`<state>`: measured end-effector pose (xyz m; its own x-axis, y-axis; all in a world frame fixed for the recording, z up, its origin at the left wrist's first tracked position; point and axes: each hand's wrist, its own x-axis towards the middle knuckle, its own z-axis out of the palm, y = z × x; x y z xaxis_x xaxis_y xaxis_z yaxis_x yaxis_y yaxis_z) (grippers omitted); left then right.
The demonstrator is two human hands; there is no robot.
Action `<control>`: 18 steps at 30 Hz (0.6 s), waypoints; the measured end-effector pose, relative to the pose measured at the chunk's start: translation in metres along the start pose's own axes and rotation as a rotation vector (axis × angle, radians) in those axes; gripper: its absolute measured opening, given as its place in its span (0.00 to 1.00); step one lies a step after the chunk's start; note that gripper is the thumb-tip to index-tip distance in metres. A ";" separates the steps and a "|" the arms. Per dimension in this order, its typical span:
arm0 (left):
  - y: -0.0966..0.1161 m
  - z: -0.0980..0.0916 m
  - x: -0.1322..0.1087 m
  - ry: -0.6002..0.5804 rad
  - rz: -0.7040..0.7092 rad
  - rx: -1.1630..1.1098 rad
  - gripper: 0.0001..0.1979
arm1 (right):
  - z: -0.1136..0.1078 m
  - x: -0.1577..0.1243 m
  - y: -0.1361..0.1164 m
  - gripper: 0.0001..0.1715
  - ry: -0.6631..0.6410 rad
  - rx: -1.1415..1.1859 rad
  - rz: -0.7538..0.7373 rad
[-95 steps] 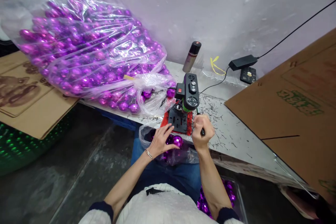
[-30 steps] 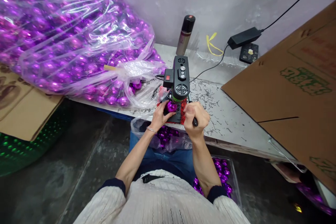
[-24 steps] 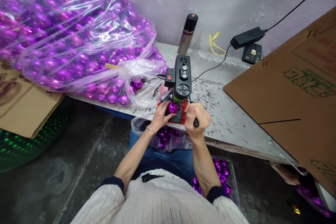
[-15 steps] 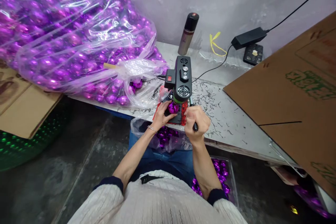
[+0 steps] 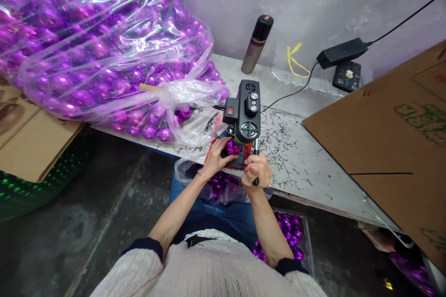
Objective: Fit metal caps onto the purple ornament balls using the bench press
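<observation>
My left hand [image 5: 218, 158] is curved round a shiny purple ball [image 5: 233, 147], thumb on its near side and fingers on its far side. The ball sits directly under the head of a small black bench press machine [image 5: 249, 113], on its dark base. My right hand [image 5: 257, 170] is wrapped round the black grip of the machine's lever [image 5: 256, 181], at the right of the base. A red mat [image 5: 247, 150] shows beneath the machine. An open plastic bag of purple balls [image 5: 219, 184] lies below the table edge, between my forearms.
A big clear bag of purple balls [image 5: 104, 55] fills the left. Small dark bits [image 5: 282, 144] litter the table. Behind stand a spray can [image 5: 257, 44] and a black power adapter [image 5: 343, 52] with its cable. A cardboard box [image 5: 386, 134] blocks the right; a tray of balls [image 5: 289, 234] is below.
The view has shifted slightly. My right hand and the lever grip have moved a little toward me and closer to the machine. My left hand stays round the ball.
</observation>
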<state>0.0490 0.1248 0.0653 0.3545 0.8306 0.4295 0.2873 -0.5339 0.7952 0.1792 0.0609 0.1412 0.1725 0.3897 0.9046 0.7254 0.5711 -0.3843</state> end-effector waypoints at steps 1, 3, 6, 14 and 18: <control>0.000 0.000 0.000 -0.001 -0.001 -0.001 0.34 | 0.000 -0.001 0.001 0.18 0.004 0.002 0.002; 0.000 0.001 -0.001 -0.005 -0.009 -0.004 0.34 | 0.001 -0.004 0.002 0.18 0.014 0.011 0.003; -0.001 0.001 0.000 -0.006 -0.025 -0.006 0.34 | 0.003 -0.007 0.004 0.19 0.023 0.019 0.008; -0.001 0.004 0.001 -0.001 -0.024 -0.024 0.31 | 0.006 -0.010 0.011 0.18 0.018 0.046 -0.062; -0.001 0.006 0.004 0.012 -0.027 -0.061 0.33 | 0.002 0.000 0.006 0.20 0.008 0.019 -0.051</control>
<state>0.0552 0.1281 0.0635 0.3365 0.8467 0.4122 0.2422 -0.5008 0.8310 0.1822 0.0655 0.1382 0.1409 0.3539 0.9246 0.7206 0.6038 -0.3409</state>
